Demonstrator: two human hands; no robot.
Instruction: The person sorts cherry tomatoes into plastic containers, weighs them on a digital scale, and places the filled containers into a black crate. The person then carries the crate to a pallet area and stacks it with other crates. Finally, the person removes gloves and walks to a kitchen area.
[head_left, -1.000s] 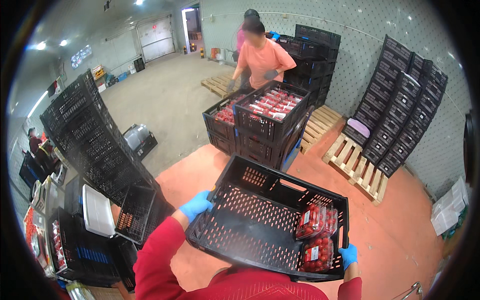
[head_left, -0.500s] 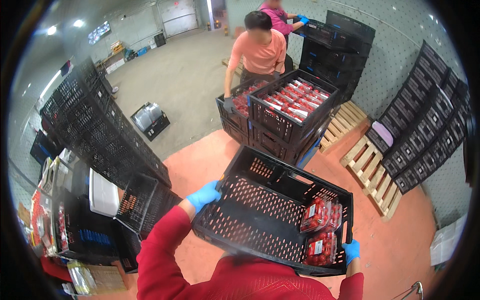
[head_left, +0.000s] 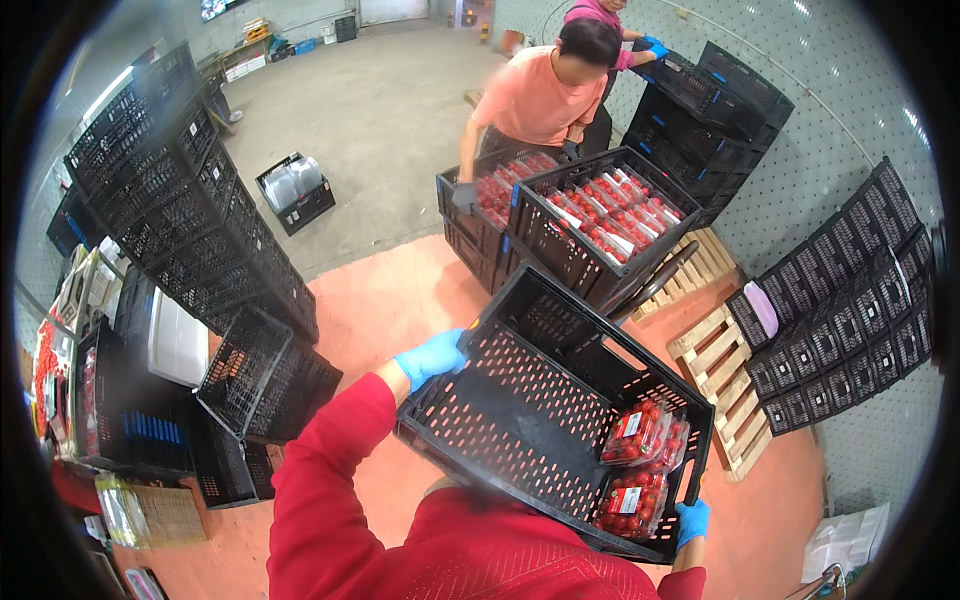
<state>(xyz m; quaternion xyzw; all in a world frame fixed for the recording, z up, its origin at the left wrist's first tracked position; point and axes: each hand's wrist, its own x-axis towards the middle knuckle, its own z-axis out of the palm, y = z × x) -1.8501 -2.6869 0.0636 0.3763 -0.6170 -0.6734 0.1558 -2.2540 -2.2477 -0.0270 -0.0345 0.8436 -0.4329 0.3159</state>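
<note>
Your left hand (head_left: 432, 362) and right hand (head_left: 692, 524) clench the crate (head_left: 530, 405) by its ends; it's between your fingers, mouth up, long axis slanting rightward toward you: slotted black plastic, clear punnets (head_left: 633, 440) nearest your right.

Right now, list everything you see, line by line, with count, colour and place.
Slotted rectangular plastic crate: 1, black, between the hands
Clear plastic fruit packs: at least 3, red contents, right end of that crate
Fruit-filled plastic crates: 2 visible, black, ahead, atop others
Tall slotted crate stacks: several, black, left, right and far ahead
Slatted wooden pallets: at least 2, pale brown, right
Rectangular tray: 1, white, left
Flat item: 1, pale pink, on right-hand stacks
Open floor crate: 1, black, greyish contents, ahead left
Floor: 1, orange nearby, grey beyond
Co-workers: 2, peach and pink tops, ahead
Sleeves: 2, red, lower edge
Left hand: 1, blue-gloved, grip on crate's left rim
Right hand: 1, blue-gloved, grip at crate's right end
</note>
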